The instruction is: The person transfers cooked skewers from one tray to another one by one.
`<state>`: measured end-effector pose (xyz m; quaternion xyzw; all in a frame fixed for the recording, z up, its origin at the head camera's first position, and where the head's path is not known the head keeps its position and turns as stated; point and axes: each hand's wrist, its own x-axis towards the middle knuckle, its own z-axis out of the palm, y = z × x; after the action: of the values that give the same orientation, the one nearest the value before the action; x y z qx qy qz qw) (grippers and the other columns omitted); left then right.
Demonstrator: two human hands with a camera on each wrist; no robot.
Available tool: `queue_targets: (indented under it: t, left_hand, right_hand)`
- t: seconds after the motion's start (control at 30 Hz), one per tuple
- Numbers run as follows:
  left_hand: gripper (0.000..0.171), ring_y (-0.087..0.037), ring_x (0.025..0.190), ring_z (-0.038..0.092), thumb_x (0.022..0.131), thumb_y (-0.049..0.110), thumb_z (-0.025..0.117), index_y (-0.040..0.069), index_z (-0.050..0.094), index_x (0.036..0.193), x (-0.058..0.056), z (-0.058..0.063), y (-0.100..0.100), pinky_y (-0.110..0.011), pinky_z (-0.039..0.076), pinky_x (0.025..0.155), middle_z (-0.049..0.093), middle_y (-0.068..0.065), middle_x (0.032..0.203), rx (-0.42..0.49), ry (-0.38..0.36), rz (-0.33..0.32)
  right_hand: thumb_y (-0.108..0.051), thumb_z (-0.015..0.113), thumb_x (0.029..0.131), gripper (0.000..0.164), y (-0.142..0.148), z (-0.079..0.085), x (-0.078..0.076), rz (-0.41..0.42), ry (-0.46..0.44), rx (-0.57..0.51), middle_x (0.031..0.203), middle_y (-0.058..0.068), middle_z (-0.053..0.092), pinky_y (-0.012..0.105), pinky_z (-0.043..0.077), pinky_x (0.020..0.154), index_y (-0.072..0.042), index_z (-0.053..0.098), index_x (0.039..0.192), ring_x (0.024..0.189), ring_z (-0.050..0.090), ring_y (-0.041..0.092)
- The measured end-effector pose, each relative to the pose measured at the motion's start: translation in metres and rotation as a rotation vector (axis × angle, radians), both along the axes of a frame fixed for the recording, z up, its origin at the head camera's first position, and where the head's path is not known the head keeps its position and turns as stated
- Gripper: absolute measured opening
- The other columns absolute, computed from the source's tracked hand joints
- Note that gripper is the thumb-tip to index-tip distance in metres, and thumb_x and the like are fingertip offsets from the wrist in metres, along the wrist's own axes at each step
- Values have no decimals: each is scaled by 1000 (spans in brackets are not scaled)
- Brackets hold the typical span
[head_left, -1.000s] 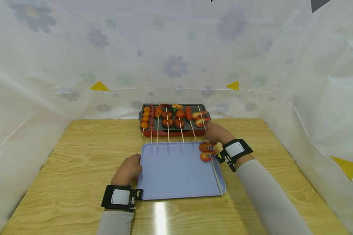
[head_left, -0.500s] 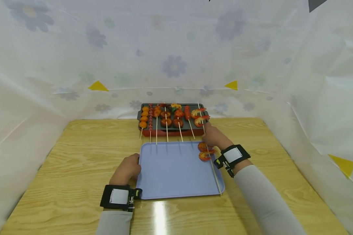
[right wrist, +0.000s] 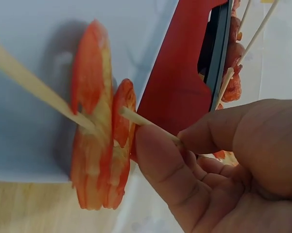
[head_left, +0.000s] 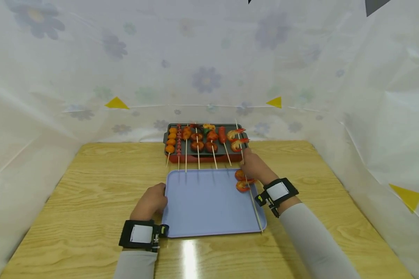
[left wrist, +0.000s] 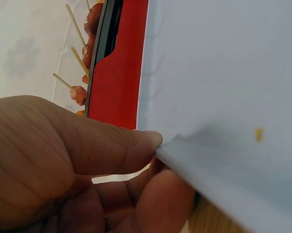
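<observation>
A pale blue tray (head_left: 209, 205) lies on the table, and my left hand (head_left: 151, 201) grips its left edge. In the left wrist view the thumb (left wrist: 131, 145) presses the top of the tray's rim, fingers below. My right hand (head_left: 256, 166) pinches the bare stick (right wrist: 153, 125) of a shrimp skewer (head_left: 238, 145) between thumb and finger. That skewer's two shrimp are at the right end of the grill (head_left: 209, 158). Another shrimp skewer (head_left: 243, 186) lies along the tray's right side, its stick reaching the front edge. Part of its upper shrimp is hidden by my right hand.
Several skewers stand side by side on the grill: orange balls (head_left: 171, 140), small pink pieces (head_left: 179, 141), mushroom slices (head_left: 197, 146) and a sausage (head_left: 222, 135). Their sticks overhang the grill's front towards the tray. Plastic sheeting (head_left: 206, 58) rises behind and on both sides.
The right hand keeps hold of the skewer's stick and has shifted only slightly, its wrist a little lower. The view has moved slightly. Left hand and tray stay in place.
</observation>
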<state>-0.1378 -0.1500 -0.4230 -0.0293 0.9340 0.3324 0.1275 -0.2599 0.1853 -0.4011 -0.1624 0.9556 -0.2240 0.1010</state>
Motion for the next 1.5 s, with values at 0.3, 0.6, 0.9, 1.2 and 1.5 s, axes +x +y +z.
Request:
queue_targets:
  t: [0.3,0.6,0.9,1.2,1.5]
  left_hand:
    - [39,-27,77,62,88,-6,51,-14,53,126,-1,-1,2,-35,54,58,64,-24,108,40,-49,24]
    - [41,-28,78,61,87,-7,49,-14,53,127,0,1,1,-36,53,59,64,-24,108,48,-41,11]
    - [49,-25,72,63,91,-3,50,-15,43,138,-4,1,-1,-34,53,58,60,-30,117,13,-86,19]
    - [47,-23,67,62,91,-3,50,-15,44,136,-3,1,0,-33,52,55,61,-28,111,14,-98,24]
    - [46,-24,67,62,90,-3,49,-15,46,134,-3,1,0,-33,52,54,61,-28,112,25,-87,16]
  right_hand:
    - [1,46,94,28,7,-4,16,-31,45,-137,61,3,39,31,34,47,7,33,118,46,42,18]
    - [-1,49,95,36,12,4,47,-74,91,-189,58,0,35,31,30,47,9,34,126,45,32,15]
    - [-1,50,94,30,16,8,76,-64,128,-134,60,1,37,30,32,48,8,37,120,47,36,14]
    - [0,53,94,37,17,7,88,-52,75,-97,60,1,41,29,35,47,12,38,125,47,42,14]
    - [3,53,88,31,22,-5,102,-27,84,-69,60,-1,41,28,36,46,11,45,117,48,43,12]
